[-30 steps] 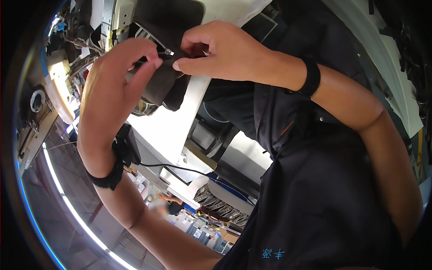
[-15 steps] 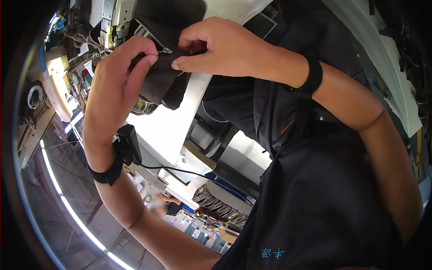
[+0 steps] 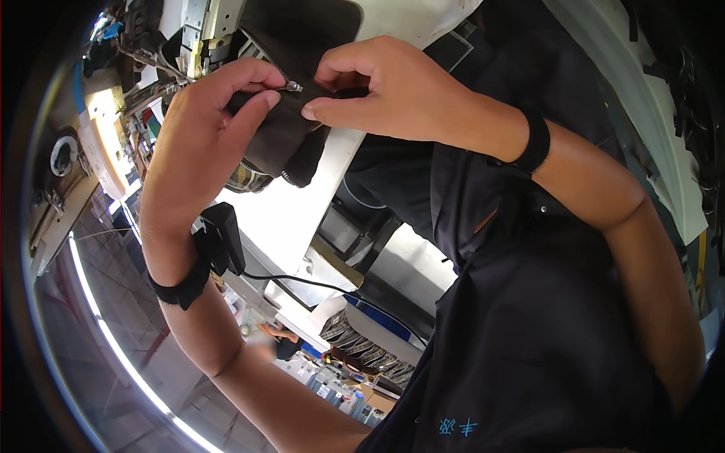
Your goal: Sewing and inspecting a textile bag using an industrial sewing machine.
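A dark brown fabric piece point(image 3: 283, 143) with metal-toothed zippers hangs over the edge of a white work table point(image 3: 276, 219). My left hand point(image 3: 200, 143) pinches the fabric piece beside a zipper, thumb against forefinger. Just right of those fingertips lies a silver zipper slider point(image 3: 295, 87) at the end of its row of teeth. With thumb and curled fingers, my right hand point(image 3: 396, 90) grips the fabric piece on the slider's other side; the exact hold is partly hidden by the fingers. More zipper teeth and a striped lining point(image 3: 248, 180) show at the piece's lower edge.
Metal machine parts point(image 3: 221, 23) stand right behind the fabric. A black box point(image 3: 223, 232) is strapped to my left wrist, its cable point(image 3: 310, 284) running toward my body. In the background are a person point(image 3: 288, 346) and stacked patterned pieces point(image 3: 362, 343).
Both hands have shifted slightly to the right together with the fabric piece and its zipper slider. Their pinching hold looks the same.
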A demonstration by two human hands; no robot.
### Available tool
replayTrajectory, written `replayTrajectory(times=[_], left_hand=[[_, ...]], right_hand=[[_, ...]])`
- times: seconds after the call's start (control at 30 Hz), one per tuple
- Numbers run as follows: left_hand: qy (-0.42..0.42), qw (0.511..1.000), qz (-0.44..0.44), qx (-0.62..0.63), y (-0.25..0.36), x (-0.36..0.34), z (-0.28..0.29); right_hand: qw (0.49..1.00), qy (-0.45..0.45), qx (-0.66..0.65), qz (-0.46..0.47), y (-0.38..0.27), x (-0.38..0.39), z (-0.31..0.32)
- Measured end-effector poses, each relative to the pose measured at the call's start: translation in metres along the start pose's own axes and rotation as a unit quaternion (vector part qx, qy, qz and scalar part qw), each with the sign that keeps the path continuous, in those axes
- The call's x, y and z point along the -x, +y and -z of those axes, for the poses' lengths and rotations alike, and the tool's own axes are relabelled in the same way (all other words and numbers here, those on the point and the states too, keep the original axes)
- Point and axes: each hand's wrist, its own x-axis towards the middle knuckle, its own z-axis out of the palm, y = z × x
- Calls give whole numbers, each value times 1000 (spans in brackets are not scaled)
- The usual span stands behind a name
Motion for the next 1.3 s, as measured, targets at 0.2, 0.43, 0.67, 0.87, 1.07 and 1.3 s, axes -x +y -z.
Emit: replayTrajectory(times=[0.2,0.43,0.67,0.87,1.07,1.3], left_hand=[[-11,999,3,-49,-5,0,6],[-29,999,-11,-11,-12,1,10],[-55,998,6,-4,-12,1,14],[-30,998,-22,41,-5,5,16],[-4,1000,2,30,2,8,13],[87,996,-27,21,-2,14,-2]], right_hand=[[998,7,-60,-33,1,1,-2],[997,-42,-44,-43,-3,-1,5],[980,58,89,167,-4,-20,3],[963,12,84,256,5,-47,7],[940,73,153,297,15,-46,-9],[955,104,5,278,15,-41,-20]])
